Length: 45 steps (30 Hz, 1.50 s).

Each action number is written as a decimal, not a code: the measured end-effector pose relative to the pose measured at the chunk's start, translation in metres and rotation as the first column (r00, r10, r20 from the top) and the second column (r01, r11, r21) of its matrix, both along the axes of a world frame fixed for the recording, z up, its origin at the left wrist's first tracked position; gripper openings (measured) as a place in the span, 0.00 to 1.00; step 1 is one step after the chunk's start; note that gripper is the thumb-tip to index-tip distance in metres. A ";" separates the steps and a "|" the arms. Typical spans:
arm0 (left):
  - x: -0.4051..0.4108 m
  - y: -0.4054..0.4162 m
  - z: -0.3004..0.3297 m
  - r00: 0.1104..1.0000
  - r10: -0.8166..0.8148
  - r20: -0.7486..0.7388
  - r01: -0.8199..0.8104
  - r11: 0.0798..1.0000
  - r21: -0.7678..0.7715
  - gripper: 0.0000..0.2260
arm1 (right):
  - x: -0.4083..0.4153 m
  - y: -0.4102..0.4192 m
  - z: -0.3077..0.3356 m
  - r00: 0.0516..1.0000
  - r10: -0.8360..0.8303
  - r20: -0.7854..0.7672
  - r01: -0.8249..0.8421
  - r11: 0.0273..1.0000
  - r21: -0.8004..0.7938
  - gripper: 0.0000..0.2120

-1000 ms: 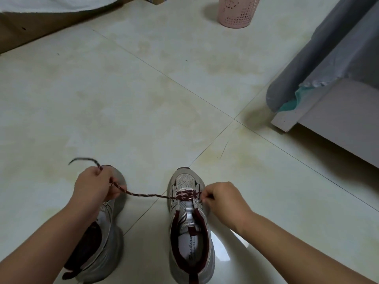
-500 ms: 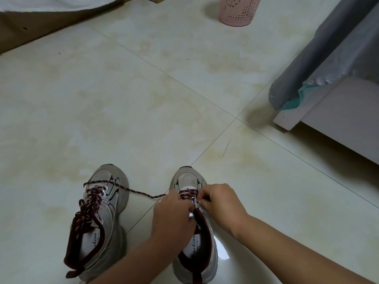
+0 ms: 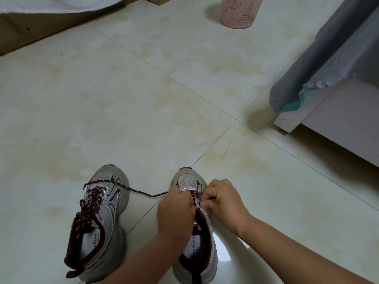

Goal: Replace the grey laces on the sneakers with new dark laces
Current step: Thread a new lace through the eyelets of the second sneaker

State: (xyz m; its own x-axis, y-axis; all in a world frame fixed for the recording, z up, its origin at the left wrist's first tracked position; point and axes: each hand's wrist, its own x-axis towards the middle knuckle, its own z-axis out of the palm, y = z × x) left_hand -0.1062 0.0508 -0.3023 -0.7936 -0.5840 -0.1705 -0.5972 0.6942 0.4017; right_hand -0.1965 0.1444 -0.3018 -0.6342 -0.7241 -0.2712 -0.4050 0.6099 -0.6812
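Two grey sneakers with dark red lining stand side by side on the tiled floor. The left sneaker [image 3: 102, 218] is laced with a dark red speckled lace. On the right sneaker [image 3: 190, 181] only the lowest eyelets near the toe are laced. A loose end of the dark lace [image 3: 131, 189] runs from the right sneaker across the left sneaker's toe. My left hand [image 3: 176, 210] is curled over the right sneaker's tongue and holds the lace. My right hand [image 3: 223, 199] pinches the lace at the sneaker's right eyelets. No grey laces are in view.
A pink perforated bin [image 3: 240, 11] stands at the far edge. A bed frame [image 3: 336, 119] with grey bedding [image 3: 328, 50] hanging down sits at the right. A brown board with white cloth [image 3: 51, 5] lies at the far left.
My left hand let the lace end drop over the left sneaker and moved right onto the right sneaker, where both hands now work at the eyelets.
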 end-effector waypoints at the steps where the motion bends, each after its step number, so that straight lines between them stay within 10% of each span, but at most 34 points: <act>1: 0.000 -0.002 -0.001 1.000 -0.018 0.006 0.018 1.000 0.003 0.01 | 0.000 0.000 0.000 1.000 0.004 -0.002 -0.004 1.000 0.011 0.02; 9: -0.004 -0.017 -0.009 0.977 -0.206 -0.050 0.207 0.978 0.026 0.07 | 0.014 0.002 0.033 0.981 -0.177 -0.080 0.182 0.981 0.064 0.07; 16: -0.009 -0.048 0.031 0.996 -0.088 -0.014 0.076 0.761 0.644 0.11 | 0.049 0.007 0.030 0.989 -0.080 0.125 0.029 0.930 0.366 0.09; 19: -0.016 -0.059 0.067 0.978 0.169 -0.121 0.022 0.494 0.869 0.13 | 0.049 0.004 0.026 0.987 -0.119 0.110 0.072 0.930 0.361 0.07; 22: -0.027 -0.081 0.106 0.774 0.611 -0.163 0.131 0.096 0.987 0.15 | 0.048 0.003 0.027 0.992 -0.081 0.094 0.042 0.933 0.358 0.07; 24: -0.028 -0.096 0.119 0.669 0.696 -0.261 0.136 0.230 0.964 0.14 | 0.048 0.002 0.025 0.993 -0.068 0.095 0.029 0.932 0.360 0.08; 27: -0.015 -0.100 0.101 0.974 0.053 -0.218 0.021 0.946 0.325 0.07 | 0.048 0.001 0.022 0.993 -0.080 0.091 0.041 0.928 0.371 0.09; 29: 0.000 -0.092 0.075 0.862 -0.390 0.323 0.372 0.921 0.119 0.08 | 0.048 0.001 0.019 0.992 -0.092 0.083 0.055 0.925 0.375 0.13; 31: 0.010 -0.087 0.062 0.713 -0.548 0.437 0.470 0.836 0.283 0.09 | 0.048 0.001 0.017 0.993 -0.096 0.068 0.063 0.922 0.382 0.14; 35: 0.002 -0.096 0.104 0.982 -0.187 -0.040 0.168 0.748 0.642 0.18 | 0.051 0.000 0.010 0.996 -0.088 0.027 0.069 0.903 0.423 0.14; 38: -0.007 -0.105 0.142 0.903 0.217 -0.370 0.216 0.517 0.828 0.16 | 0.053 0.000 0.008 0.998 -0.063 -0.007 0.060 0.900 0.432 0.13; 41: -0.009 -0.092 0.146 0.861 0.227 -0.455 0.343 0.403 0.849 0.14 | 0.054 -0.001 0.012 0.999 -0.044 0.022 0.030 0.900 0.434 0.08; 45: -0.015 -0.077 0.134 0.867 -0.037 -0.498 0.400 0.647 0.649 0.11 | 0.053 -0.004 0.018 0.999 -0.026 0.038 0.007 0.908 0.419 0.07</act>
State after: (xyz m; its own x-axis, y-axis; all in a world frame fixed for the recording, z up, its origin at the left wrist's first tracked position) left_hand -0.1207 -0.0263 -0.1679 -0.9724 -0.2185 -0.0822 -0.1198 0.1649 0.9790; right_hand -0.1433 0.1404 -0.2838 -0.6266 -0.5276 -0.5737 -0.3690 0.8492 -0.3779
